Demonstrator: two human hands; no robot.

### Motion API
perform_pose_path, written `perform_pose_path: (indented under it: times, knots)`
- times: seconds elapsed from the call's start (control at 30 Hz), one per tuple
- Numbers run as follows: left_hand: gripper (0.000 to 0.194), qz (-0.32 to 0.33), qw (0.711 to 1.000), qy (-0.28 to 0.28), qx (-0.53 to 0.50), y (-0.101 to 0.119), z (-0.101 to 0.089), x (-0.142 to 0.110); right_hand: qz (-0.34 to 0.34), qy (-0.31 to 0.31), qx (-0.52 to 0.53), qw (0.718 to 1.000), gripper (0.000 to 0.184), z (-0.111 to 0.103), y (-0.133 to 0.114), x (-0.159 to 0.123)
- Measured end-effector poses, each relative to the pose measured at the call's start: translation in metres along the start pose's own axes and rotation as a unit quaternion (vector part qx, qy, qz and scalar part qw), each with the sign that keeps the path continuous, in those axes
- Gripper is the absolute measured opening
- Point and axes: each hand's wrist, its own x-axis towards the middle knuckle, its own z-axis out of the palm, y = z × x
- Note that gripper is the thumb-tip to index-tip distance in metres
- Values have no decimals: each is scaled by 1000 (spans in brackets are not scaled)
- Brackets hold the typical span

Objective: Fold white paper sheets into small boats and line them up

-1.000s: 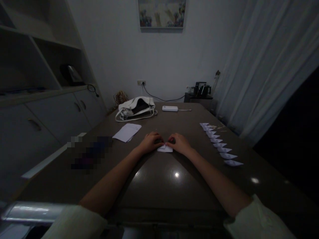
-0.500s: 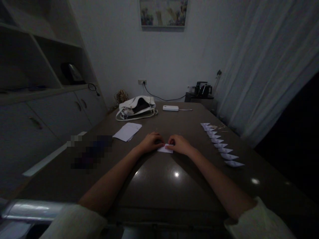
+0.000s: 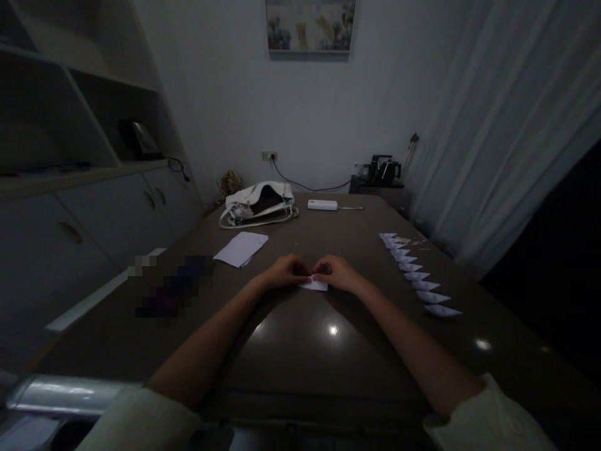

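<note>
A small folded piece of white paper (image 3: 317, 285) lies in front of me, held between both hands. My left hand (image 3: 287, 270) is closed on its left side, thumb and fingers pinching near the upper edge. From the other side my right hand (image 3: 339, 272) pinches the same paper, its thumb and fingertips close to those of the left. The fingers hide the paper's upper part. To the right, several folded paper boats (image 3: 427, 285) stand in a slanting row. A stack of white paper sheets (image 3: 241, 248) lies beyond my left forearm.
On the brown table (image 3: 300, 357), a white handbag (image 3: 258, 203) sits at the far left and a white power strip (image 3: 322, 205) at the far middle. Dark pots (image 3: 384, 169) stand on a side stand behind. A blurred patch (image 3: 173, 288) covers something at left.
My fingertips have drawn slightly closer together over the paper, which has turned a little. The view has shifted slightly; the boats and sheets stay in place.
</note>
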Motion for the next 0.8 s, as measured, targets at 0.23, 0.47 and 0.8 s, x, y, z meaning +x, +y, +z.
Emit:
perform_pose_path:
  times: [0.23, 0.47, 0.8]
  knots:
    - [33, 14, 1000, 4, 5, 4, -1, 0, 0, -7, -7, 1000, 8, -1, -6, -2]
    - [34, -6, 1000, -2, 2, 3, -2, -1, -4, 7, -62, 998, 11, -6, -8, -4]
    - [33, -12, 1000, -4, -25, 3, 2, 1, -35, 1, -76, 996, 8, -7, -9, -6]
